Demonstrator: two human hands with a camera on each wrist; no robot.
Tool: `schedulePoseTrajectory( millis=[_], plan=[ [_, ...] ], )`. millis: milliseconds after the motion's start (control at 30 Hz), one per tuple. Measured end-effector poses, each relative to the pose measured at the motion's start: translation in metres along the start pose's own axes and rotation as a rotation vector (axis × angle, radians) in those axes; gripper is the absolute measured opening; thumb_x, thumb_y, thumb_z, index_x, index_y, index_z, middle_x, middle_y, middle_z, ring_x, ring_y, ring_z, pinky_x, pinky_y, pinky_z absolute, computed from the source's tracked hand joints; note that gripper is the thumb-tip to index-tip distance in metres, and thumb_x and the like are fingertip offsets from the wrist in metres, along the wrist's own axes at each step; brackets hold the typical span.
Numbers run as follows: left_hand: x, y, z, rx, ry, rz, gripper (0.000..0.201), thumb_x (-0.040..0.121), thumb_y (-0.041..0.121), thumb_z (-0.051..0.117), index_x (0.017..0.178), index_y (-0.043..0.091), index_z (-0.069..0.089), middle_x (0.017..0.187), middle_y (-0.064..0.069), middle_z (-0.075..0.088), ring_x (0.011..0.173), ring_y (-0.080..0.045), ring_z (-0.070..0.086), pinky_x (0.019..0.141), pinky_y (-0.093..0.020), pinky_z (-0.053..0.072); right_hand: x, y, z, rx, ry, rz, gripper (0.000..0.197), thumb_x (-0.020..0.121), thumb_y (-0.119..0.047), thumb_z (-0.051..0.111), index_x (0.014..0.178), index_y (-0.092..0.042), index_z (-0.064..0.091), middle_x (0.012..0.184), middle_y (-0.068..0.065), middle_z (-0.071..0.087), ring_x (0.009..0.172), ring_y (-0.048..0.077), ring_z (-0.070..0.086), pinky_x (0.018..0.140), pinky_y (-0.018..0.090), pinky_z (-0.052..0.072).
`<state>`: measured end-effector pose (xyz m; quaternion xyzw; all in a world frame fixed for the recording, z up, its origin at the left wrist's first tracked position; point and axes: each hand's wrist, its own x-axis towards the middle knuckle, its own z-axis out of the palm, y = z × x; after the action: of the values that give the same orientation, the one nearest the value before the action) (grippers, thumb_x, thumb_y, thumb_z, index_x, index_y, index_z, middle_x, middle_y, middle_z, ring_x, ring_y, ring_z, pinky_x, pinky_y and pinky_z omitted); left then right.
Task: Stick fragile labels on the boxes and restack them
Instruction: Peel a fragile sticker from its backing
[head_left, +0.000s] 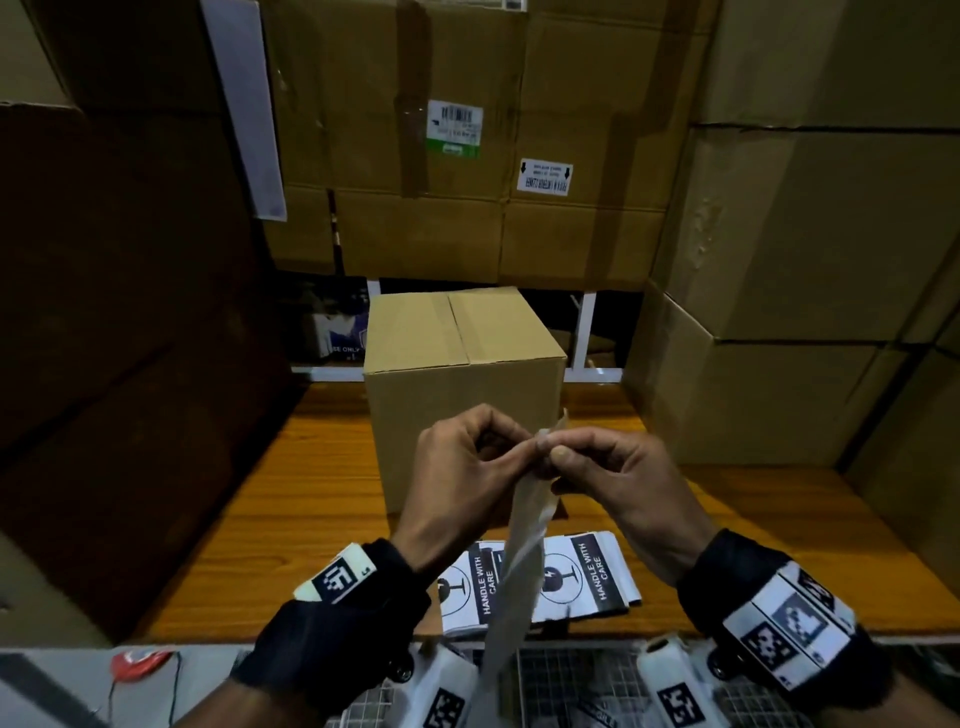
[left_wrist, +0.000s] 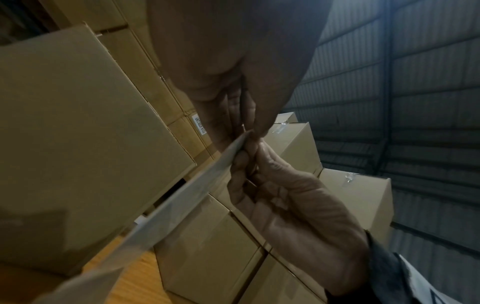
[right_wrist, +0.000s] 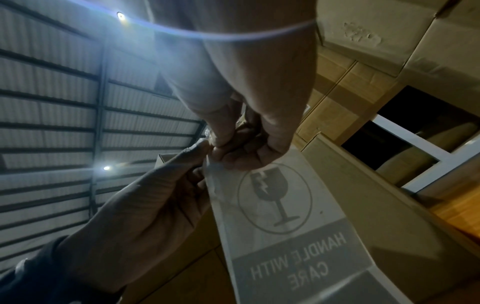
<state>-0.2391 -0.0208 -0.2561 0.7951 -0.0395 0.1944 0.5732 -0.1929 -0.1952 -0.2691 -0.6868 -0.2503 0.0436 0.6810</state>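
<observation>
Tall stacks of cardboard cartons (head_left: 457, 140) are walling in a wooden tabletop (head_left: 291, 499) on three sides, and a corrugated metal roof with small lights is showing above in both wrist views. A sealed box (head_left: 462, 374) is standing upright toward the back middle of the tabletop, its top seam taped.

Both hands are meeting in the air in front of that box, above the near part of the tabletop. The left hand (head_left: 462, 473) and the right hand (head_left: 613, 478) are each pinching the upper corner of one fragile label (head_left: 524, 545), thumb against fingertips, so each grip is narrow and closed on the label's edge. The fingertips of the two hands are touching or nearly touching at that corner. The label is hanging down from the pinch, seen almost edge-on from the head view and from the left wrist view (left_wrist: 166, 207). From the right wrist view its face (right_wrist: 283, 222) is showing a broken-glass symbol in a circle and the words HANDLE WITH CARE, reading mirrored as if seen through the sheet.

A loose pile of more labels (head_left: 587, 577) is lying flat on the near edge of the tabletop, just under the hands and in front of the box. Both wrists are wearing dark bands with printed markers.
</observation>
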Motion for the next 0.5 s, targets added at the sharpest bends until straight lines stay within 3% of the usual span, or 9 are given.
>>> schedulePoseTrajectory(
  millis=[133,333,500],
  plan=[
    [0.000,-0.008,-0.002,-0.018,0.012,0.002,0.004,0.088,0.019,0.072,0.085,0.016,0.071,0.082,0.003,0.074,0.076,-0.006,0.071,0.064,-0.024,0.059,0.000,0.001,0.004,0.055,0.027,0.014,0.019,0.090,-0.006,0.061,0.104,-0.003,0.073,0.106,0.006,0.075,0.100,0.024,0.071,0.087,0.035,0.058],
    [0.002,-0.014,-0.004,-0.031,0.031,-0.026,0.005,0.088,0.019,0.073,0.083,0.020,0.072,0.081,0.003,0.074,0.075,-0.008,0.071,0.066,-0.028,0.059,0.003,0.005,0.006,0.072,0.003,0.025,0.018,0.093,-0.005,0.060,0.105,-0.003,0.072,0.107,0.009,0.074,0.102,0.025,0.070,0.091,0.040,0.057],
    [0.002,-0.012,-0.005,0.008,0.039,-0.017,0.006,0.085,0.016,0.075,0.083,0.021,0.071,0.082,0.003,0.074,0.078,-0.008,0.072,0.070,-0.033,0.062,0.004,0.003,0.008,0.047,-0.026,-0.012,0.024,0.084,-0.022,0.066,0.100,-0.006,0.074,0.103,0.005,0.075,0.097,0.021,0.071,0.085,0.033,0.058]
  ],
)
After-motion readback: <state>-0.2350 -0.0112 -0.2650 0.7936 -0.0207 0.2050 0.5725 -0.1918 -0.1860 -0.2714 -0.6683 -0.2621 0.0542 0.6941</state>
